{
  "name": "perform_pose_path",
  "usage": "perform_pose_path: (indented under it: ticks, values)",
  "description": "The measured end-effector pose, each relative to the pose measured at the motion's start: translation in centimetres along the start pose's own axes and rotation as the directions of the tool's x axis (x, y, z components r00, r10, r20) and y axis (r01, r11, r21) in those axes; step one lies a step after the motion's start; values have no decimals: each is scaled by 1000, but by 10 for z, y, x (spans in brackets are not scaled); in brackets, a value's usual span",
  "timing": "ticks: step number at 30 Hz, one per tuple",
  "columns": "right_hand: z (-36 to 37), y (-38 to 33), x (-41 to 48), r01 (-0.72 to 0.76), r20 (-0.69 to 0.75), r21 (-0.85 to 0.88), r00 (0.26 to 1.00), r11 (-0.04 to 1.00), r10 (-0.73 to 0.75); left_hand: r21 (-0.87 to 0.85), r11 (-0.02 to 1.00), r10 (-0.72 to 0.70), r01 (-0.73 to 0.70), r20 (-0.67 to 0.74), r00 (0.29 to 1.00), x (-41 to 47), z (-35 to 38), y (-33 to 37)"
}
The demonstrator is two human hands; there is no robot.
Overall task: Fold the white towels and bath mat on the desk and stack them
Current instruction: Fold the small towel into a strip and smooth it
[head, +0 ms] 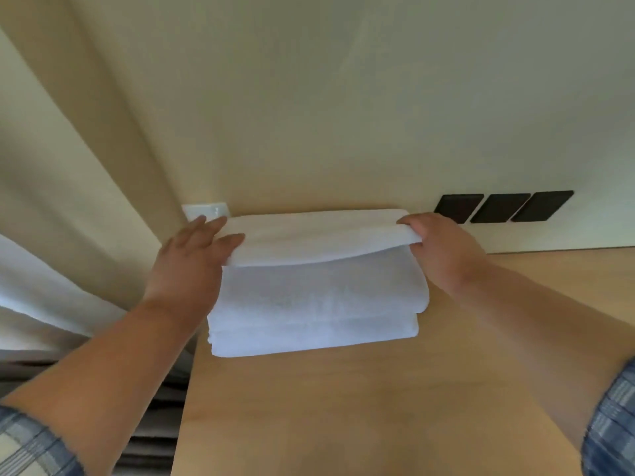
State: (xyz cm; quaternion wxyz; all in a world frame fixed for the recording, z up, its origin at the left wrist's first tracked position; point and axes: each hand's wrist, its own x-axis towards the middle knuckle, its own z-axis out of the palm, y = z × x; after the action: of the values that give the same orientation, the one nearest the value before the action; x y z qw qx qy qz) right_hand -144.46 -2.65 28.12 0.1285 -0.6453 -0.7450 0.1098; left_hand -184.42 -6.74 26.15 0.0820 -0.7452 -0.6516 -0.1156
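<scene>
**Top towel held over the stack at the bench's far edge**

The wall (343,97) rises pale behind the stack of folded towels (316,314), with a curtain (51,201) hanging to the stack's left; the light wooden bench (343,407) carries the stack at its far left corner, close to the wall; the stack sits in neat white layers, and above it a folded white towel (319,235) is held across its rear part, front edge sagging onto the layer below; the left hand (192,262) lies against that towel's left end, fingers extended and not clenched; the right hand (443,249) pinches the towel's right end between thumb and fingers; three dark wall plates (501,207) sit right of the stack; a white wall plate (206,211) shows behind its left corner.
</scene>
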Motion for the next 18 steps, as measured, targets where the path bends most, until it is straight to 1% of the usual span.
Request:
perform_pose_path:
  ticks: [2,5,7,10,13,16,18]
  values:
    - [10,6,-22,-17,31,-1,999,1000,17,1,999,32,-32,1,999,-23,13,1]
    - [18,9,-40,9,-77,2,997,1000,-9,-30,999,44,-45,-18,999,-42,25,3]
    - [23,10,-49,22,-94,-36,995,999,-25,-34,998,55,-55,18,998,-48,28,6]
    - [32,14,-62,2,-15,-124,1000,992,-4,-39,997,76,-72,111,991,-56,32,9]
    - [36,18,-70,14,61,-225,998,974,0,-67,996,74,-63,179,981,-54,28,7]
    - [37,20,-74,19,126,-295,992,955,19,-22,994,105,-103,265,959,-53,24,7]
    - [34,18,-74,16,150,-310,988,951,33,13,994,99,-107,284,954,-55,23,6]
